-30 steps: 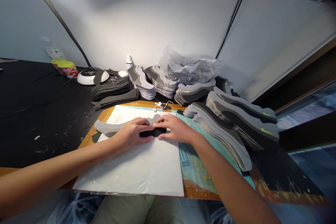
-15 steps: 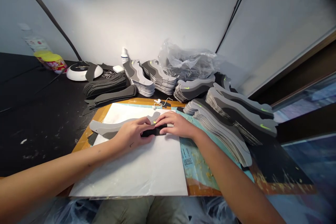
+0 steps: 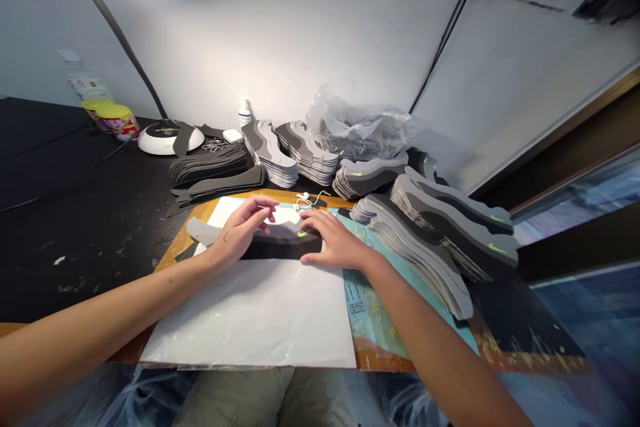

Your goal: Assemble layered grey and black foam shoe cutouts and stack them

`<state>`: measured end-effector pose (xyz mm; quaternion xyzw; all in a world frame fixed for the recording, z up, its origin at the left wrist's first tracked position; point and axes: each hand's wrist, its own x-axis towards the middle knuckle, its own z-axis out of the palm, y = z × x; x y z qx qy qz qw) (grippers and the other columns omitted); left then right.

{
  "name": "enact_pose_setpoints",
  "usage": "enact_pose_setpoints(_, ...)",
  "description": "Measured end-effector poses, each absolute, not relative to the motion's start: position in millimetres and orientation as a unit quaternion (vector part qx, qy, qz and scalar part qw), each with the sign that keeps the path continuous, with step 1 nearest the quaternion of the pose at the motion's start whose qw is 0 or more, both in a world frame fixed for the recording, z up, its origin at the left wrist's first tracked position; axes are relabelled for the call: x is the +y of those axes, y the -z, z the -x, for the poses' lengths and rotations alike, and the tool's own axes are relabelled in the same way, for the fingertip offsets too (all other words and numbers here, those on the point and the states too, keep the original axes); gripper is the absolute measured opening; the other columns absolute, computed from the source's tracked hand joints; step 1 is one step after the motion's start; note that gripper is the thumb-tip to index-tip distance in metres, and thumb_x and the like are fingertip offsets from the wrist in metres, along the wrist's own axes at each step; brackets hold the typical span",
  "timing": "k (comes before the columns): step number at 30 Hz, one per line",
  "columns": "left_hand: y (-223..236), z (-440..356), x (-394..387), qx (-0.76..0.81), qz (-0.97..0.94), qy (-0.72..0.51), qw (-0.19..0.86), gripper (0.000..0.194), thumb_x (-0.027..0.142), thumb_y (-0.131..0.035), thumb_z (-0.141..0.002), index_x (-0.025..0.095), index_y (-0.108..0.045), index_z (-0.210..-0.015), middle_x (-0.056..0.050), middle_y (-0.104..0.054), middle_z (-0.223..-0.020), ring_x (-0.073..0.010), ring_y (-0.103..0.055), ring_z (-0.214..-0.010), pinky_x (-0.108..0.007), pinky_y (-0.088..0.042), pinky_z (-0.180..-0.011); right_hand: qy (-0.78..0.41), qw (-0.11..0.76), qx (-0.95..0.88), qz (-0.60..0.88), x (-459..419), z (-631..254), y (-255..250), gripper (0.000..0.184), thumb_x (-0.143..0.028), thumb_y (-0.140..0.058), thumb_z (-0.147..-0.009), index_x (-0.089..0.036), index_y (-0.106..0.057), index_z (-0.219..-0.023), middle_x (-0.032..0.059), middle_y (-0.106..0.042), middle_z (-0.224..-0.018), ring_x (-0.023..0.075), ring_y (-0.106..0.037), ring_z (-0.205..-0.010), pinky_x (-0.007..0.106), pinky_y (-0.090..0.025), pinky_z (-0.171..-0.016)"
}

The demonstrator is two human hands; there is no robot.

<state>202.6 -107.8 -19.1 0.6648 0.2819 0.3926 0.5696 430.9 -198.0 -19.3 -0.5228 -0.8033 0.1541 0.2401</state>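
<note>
A white sheet (image 3: 250, 313) is laid nearest, with a grey-and-black foam shoe-upper cut-out (image 3: 283, 247) on it, long axis running left to right. The right hand (image 3: 336, 245) is nearer its lime swoosh, fingers spread flat on it; the left hand (image 3: 239, 232) is kept over its left part, fingers apart and raised. Stacked cut-outs (image 3: 415, 247) are piled beyond, to the right

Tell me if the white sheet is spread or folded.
Spread: the white sheet lies flat across the printed board, with no fold showing.

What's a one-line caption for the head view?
Left hand and right hand over a grey shoe cutout on a white sheet.
</note>
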Motion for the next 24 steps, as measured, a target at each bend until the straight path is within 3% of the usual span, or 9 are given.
enact_pose_setpoints(3, 18, -200, -104, 0.295, -0.663, -0.471, 0.501, 0.019, 0.035, -0.059, -0.087, 0.019, -0.062, -0.097, -0.002, -0.058, -0.091, -0.0155, -0.053, -0.08, -0.026, -0.045, -0.07, -0.142, 0.276, -0.789, 0.531, -198, -428, 17, 0.052, -0.039, -0.084, -0.067, -0.023, -0.053, -0.106, 0.0087, -0.054, -0.132, 0.0268, -0.047, -0.126, 0.046, -0.039, -0.106)
enact_pose_setpoints(8, 19, -196, -102, 0.281, -0.635, -0.543, 0.473, 0.009, 0.028, -0.059, -0.084, 0.019, -0.059, -0.087, 0.0, -0.054, -0.083, -0.0128, -0.047, -0.073, -0.024, -0.039, -0.065, -0.065, 0.341, -0.741, 0.575, -195, -429, 24, 0.055, -0.027, -0.083, -0.066, -0.022, -0.046, -0.107, 0.0123, -0.048, -0.131, 0.0269, -0.041, -0.13, 0.046, -0.034, -0.111)
enact_pose_setpoints(12, 22, -197, -105, 0.269, -0.631, -0.443, 0.577, 0.013, 0.03, -0.059, -0.084, 0.018, -0.057, -0.082, 0.004, -0.047, -0.063, -0.01, -0.04, -0.054, -0.022, -0.032, -0.051, -0.067, 0.425, -0.674, 0.6, -189, -432, 32, 0.034, -0.018, -0.07, -0.074, -0.023, -0.046, -0.098, 0.0112, -0.049, -0.123, 0.0234, -0.048, -0.124, 0.042, -0.039, -0.108)
enact_pose_setpoints(16, 25, -200, -106, 0.264, -0.669, -0.286, 0.633, 0.034, 0.044, -0.053, -0.089, 0.016, -0.056, -0.071, 0.002, -0.05, -0.057, -0.0102, -0.043, -0.048, -0.022, -0.032, -0.046, -0.123, 0.536, -0.58, 0.601, -183, -432, 35, 0.018, -0.022, -0.061, -0.08, -0.023, -0.047, -0.091, 0.0092, -0.058, -0.117, 0.0222, -0.055, -0.115, 0.041, -0.044, -0.102)
enact_pose_setpoints(18, 26, -202, -108, 0.263, -0.695, -0.227, 0.63, 0.041, 0.05, -0.053, -0.09, 0.015, -0.059, -0.07, 0.0, -0.054, -0.059, -0.0105, -0.047, -0.049, -0.021, -0.035, -0.047, -0.157, 0.574, -0.546, 0.589, -181, -430, 35, 0.018, -0.027, -0.06, -0.083, -0.023, -0.048, -0.096, 0.0112, -0.057, -0.123, 0.0221, -0.055, -0.118, 0.04, -0.045, -0.101)
enact_pose_setpoints(21, 25, -204, -112, 0.267, -0.701, -0.195, 0.632, 0.043, 0.056, -0.058, -0.088, 0.014, -0.068, -0.086, -0.004, -0.066, -0.071, -0.0126, -0.057, -0.056, -0.022, -0.041, -0.05, -0.179, 0.604, -0.545, 0.553, -183, -424, 33, 0.026, -0.03, -0.057, -0.087, -0.022, -0.047, -0.109, 0.0139, -0.054, -0.133, 0.0208, -0.054, -0.124, 0.038, -0.045, -0.104)
enact_pose_setpoints(24, 24, -207, -114, 0.285, -0.658, -0.201, 0.668, 0.052, 0.062, -0.058, -0.086, 0.012, -0.072, -0.093, -0.011, -0.073, -0.079, -0.0165, -0.064, -0.062, -0.025, -0.049, -0.057, -0.154, 0.578, -0.603, 0.528, -188, -416, 28, 0.025, -0.027, -0.055, -0.09, -0.023, -0.05, -0.115, 0.0122, -0.053, -0.134, 0.0205, -0.052, -0.127, 0.038, -0.043, -0.108)
